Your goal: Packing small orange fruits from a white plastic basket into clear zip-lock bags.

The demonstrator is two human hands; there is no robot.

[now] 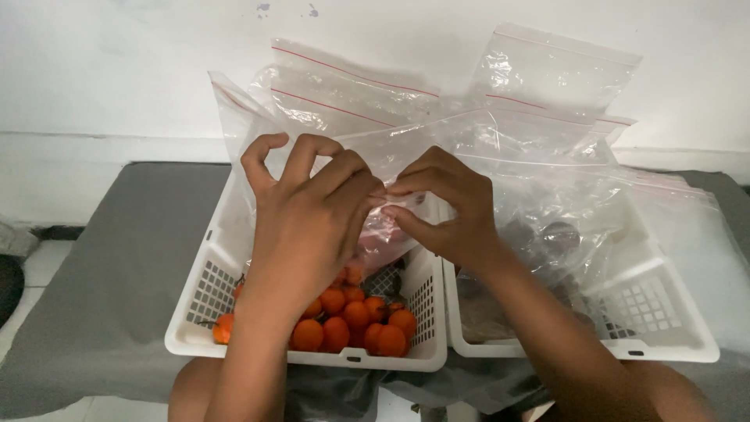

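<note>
Both hands meet over the left white basket (205,301), pinching the top edge of a clear zip bag (375,234). Left hand (308,223): thumb and fingertips closed on the bag edge, index and middle arched up. Right hand (449,211): fingers curled, tips pressed on the same edge, touching the left hand's. Bag hangs above the orange round fruits (351,320) in that basket. Right white basket (664,312) sits just beside, holding filled clear bags (547,187) with dark contents. Baskets rest on a grey cloth-covered surface (117,266) against a white wall (117,62); tiled floor at far left
</note>
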